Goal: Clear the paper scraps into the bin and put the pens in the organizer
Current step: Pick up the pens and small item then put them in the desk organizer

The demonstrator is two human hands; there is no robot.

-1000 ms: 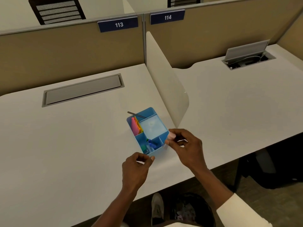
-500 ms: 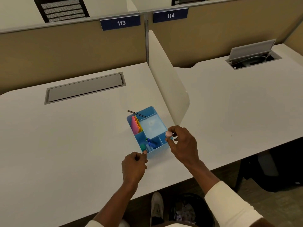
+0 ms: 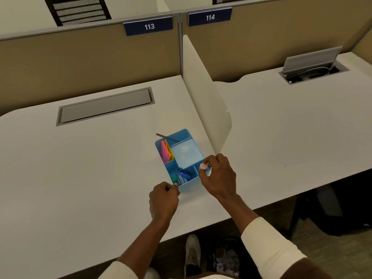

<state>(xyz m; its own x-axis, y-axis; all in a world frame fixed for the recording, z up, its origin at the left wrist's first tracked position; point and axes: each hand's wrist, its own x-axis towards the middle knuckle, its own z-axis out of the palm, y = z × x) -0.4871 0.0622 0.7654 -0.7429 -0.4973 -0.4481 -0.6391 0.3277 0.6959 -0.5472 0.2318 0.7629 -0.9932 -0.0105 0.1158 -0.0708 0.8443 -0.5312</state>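
The blue organizer point(image 3: 182, 160) sits on the white desk point(image 3: 90, 168) near the front edge, just beside the foot of the curved white divider point(image 3: 207, 109), and both hands work at its near end. The right hand point(image 3: 218, 178) is pinched shut on a small pink-ended pen or marker point(image 3: 203, 166) right at the organizer's near right corner; only the round end shows, so its length cannot be told. The left hand point(image 3: 164, 200) is curled closed, its thumb tip touching the near left corner by a green piece point(image 3: 174, 178); whether it grips anything I cannot tell. Blue pens point(image 3: 184, 173) already lie in a small front compartment, pink and orange papers point(image 3: 166, 152) stand in the left slot, and a thin dark rod point(image 3: 167, 137) rests across the far rim. The pen looks light, stiff and smooth, so a fingertip pinch on the barrel should do, lowered end first. The organizer looks like thin light plastic that would likely slide if pushed, so steadying a wall seems wise. The divider crowds the right side, and the desk edge lies close below; open room lies to the left. No paper scraps show on the desk; a dark bin point(image 3: 223, 258) with crumpled bits stands on the floor below
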